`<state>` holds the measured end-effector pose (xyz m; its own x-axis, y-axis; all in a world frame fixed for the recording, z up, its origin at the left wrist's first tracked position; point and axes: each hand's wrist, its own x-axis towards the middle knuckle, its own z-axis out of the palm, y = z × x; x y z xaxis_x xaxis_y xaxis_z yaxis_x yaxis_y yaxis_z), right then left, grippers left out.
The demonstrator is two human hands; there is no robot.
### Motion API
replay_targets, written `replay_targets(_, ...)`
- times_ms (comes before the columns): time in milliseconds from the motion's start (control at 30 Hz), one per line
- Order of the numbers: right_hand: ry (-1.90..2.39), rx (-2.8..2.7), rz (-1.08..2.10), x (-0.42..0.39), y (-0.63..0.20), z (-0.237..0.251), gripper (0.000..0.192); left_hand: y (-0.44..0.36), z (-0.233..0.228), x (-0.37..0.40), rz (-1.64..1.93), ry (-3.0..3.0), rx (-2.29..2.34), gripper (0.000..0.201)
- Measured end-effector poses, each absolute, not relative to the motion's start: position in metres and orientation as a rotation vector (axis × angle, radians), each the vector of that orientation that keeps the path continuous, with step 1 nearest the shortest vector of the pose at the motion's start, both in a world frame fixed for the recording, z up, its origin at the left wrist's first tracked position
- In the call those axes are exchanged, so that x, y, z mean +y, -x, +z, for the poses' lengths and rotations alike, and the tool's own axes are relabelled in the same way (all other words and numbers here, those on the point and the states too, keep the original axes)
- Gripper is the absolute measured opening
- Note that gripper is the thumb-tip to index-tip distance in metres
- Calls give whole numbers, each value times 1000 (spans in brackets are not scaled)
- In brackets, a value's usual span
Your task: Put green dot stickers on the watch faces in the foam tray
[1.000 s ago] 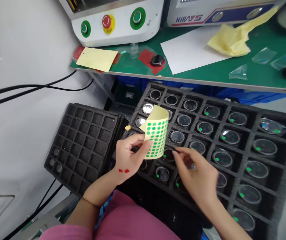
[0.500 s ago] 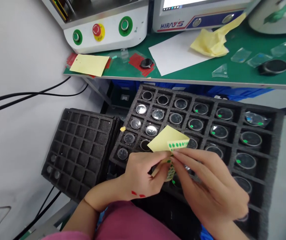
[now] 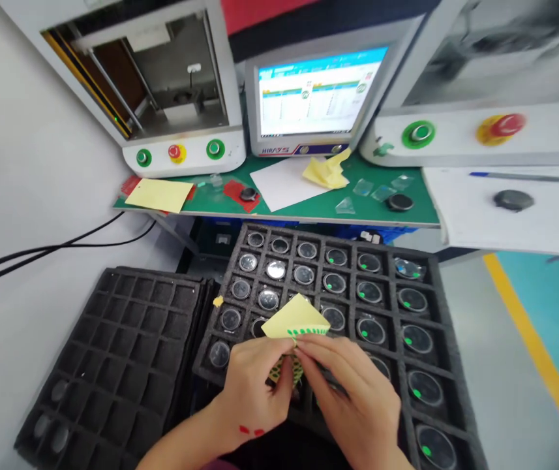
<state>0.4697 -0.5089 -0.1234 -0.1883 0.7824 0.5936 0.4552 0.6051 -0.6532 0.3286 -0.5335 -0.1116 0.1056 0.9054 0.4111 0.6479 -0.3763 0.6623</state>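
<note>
My left hand [image 3: 254, 391] grips a yellow sheet of green dot stickers [image 3: 295, 324], folded over at its top. My right hand [image 3: 352, 395] pinches at the sheet's lower edge, fingertips against the left hand's thumb. Both hands hover over the near left of a black foam tray [image 3: 436, 267] whose cells hold round glass-faced discs [image 3: 363, 328]. Many discs on the right carry a green dot; those at the left show none that I can see.
A stack of black foam trays [image 3: 113, 352], nearly all cells bare, lies to the left. Behind is a green bench [image 3: 308, 202] with yellow paper, a white sheet, a monitor [image 3: 313, 98] and machines with green and red buttons. Black cables run along the left wall.
The view has tilted up, bringing the monitor and machines into sight. My right hand went from the tray to the sticker sheet, which my left hand lowered and folded over.
</note>
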Motion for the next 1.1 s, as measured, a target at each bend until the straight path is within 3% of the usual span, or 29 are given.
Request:
replay_targets(433,950,-1784,229,-519,-461,-118,13,-323,-106,-541,1242,-2177,1475,28)
replay_targets(667,898,-1819,236,-522,-456,-115,16,-318,-111,-549,1186,-2095,1489,11)
replay_targets(833,847,-1817,235,-526,-456,-119,16,-315,-117,-549,1091,-2027,1557,14)
replay_targets(1000,1029,-1642,548,-485,-489,-134,17,-289,-120,-537,1066,-1588,1774,15)
replay_targets(1100,1263,-1618,904,-445,-506,-163,24,-266,-125,-527,1414,-1039,1821,21)
